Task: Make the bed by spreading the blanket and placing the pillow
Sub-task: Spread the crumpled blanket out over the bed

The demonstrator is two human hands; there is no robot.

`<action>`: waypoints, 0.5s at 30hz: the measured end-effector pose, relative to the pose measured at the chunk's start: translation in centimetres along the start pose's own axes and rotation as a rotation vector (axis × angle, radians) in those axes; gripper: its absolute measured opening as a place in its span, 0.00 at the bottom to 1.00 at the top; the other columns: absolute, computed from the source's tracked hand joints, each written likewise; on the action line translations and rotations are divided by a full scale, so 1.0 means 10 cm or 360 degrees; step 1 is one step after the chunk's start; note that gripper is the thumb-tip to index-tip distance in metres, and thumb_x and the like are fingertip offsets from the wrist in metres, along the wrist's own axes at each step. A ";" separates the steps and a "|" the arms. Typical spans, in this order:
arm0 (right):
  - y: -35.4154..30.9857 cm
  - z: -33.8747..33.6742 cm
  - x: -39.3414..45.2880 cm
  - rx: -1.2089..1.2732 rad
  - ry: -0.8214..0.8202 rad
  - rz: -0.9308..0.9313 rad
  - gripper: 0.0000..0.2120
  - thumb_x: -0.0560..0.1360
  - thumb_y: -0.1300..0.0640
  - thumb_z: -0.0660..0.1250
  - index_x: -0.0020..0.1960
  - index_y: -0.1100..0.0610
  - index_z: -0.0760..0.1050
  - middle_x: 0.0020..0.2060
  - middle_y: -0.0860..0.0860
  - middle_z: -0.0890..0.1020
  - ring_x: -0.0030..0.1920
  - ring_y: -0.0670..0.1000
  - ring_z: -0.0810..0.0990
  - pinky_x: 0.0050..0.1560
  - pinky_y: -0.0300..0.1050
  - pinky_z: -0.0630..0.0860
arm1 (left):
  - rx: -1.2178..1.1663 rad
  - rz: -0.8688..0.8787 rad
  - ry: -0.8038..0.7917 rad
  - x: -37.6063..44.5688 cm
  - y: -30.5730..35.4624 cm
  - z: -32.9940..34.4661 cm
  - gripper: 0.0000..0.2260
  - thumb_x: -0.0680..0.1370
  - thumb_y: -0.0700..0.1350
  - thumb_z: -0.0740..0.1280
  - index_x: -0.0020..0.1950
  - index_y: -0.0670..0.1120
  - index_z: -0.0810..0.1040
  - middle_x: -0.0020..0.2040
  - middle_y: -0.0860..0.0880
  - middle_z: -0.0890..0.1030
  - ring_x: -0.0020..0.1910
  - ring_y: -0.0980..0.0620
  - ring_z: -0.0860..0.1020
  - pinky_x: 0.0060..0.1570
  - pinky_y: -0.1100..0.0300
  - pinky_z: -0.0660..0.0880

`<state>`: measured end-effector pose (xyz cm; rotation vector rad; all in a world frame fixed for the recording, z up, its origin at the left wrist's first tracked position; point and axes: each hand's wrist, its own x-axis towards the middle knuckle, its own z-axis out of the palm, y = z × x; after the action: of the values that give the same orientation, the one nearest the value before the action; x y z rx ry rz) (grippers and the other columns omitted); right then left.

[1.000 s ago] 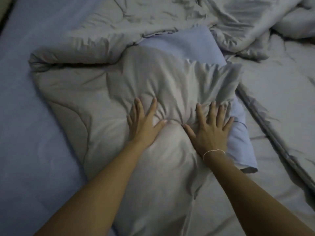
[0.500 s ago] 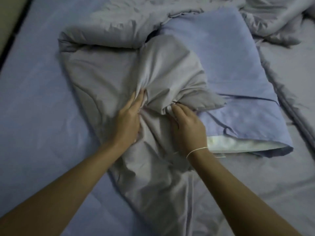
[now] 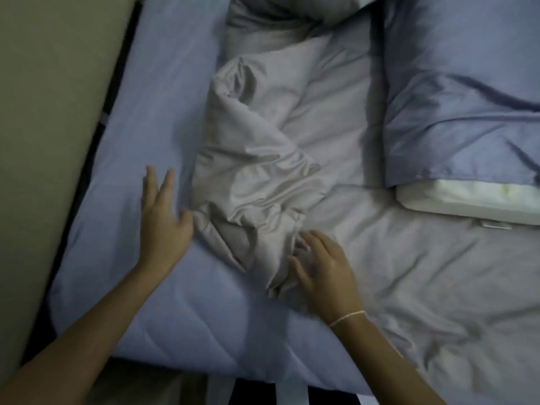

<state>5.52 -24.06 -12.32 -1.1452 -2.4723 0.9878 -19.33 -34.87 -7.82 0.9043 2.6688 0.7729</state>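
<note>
A: Head view, containers. What holds what?

B: The pillowcase (image 3: pixel 455 92), blue, at upper right, holds the pillow (image 3: pixel 473 200). The pillow's white end shows out of the case's open mouth, which faces the near side of the bed. No other container is in view.

A: Orientation of the pillow?

B: Its far end is cut off by the frame, so the long axis cannot be told. It lies flat, with its left edge just beside the blanket (image 3: pixel 257 182).

A: Position of the blanket?

B: It is grey. A bunched, twisted ridge runs from upper centre down to the near centre, on the blue sheet (image 3: pixel 163 83). The rest lies flatter across the right half of the bed, under the pillow's near end.

A: Hands?

B: The left hand (image 3: pixel 163 226) hovers or rests over the sheet just left of the ridge, fingers straight and slightly apart, holding nothing. The right hand (image 3: pixel 321 267) lies at the ridge's near end, fingers bent and spread into the folds; motion blur makes it unclear whether they clamp the cloth.

A: Edges and open room?

B: The mattress's left and near edges are visible. Bare sheet lies left of the ridge. A beige surface (image 3: pixel 49 112) borders the bed on the left, across a dark gap.
</note>
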 end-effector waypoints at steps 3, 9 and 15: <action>0.23 0.03 -0.19 -0.0085 -0.0137 0.0135 0.33 0.70 0.45 0.72 0.71 0.56 0.67 0.68 0.58 0.71 0.69 0.59 0.69 0.71 0.50 0.65 | 0.0074 0.0414 0.0178 0.07 0.24 0.12 0.30 0.76 0.46 0.60 0.77 0.47 0.56 0.78 0.38 0.50 0.77 0.40 0.49 0.73 0.41 0.51; 0.13 0.30 -0.24 -0.0050 -0.0420 0.0010 0.42 0.68 0.42 0.69 0.76 0.52 0.56 0.75 0.54 0.61 0.75 0.55 0.61 0.68 0.47 0.66 | 0.0937 0.0839 -0.0313 0.52 0.74 0.78 0.39 0.72 0.66 0.63 0.77 0.59 0.48 0.79 0.42 0.43 0.75 0.32 0.43 0.66 0.25 0.49; 0.04 0.55 -0.29 -0.0093 -0.0296 -0.0033 0.25 0.68 0.63 0.73 0.65 0.59 0.75 0.65 0.60 0.75 0.58 0.65 0.78 0.57 0.55 0.77 | 0.0688 0.0585 -0.0658 0.70 0.23 0.62 0.25 0.81 0.41 0.51 0.75 0.62 0.55 0.79 0.48 0.43 0.73 0.35 0.57 0.68 0.37 0.62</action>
<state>5.07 -28.70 -16.52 -1.0876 -2.6687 1.0675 -21.46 -26.49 -12.06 1.4986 2.3545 0.0347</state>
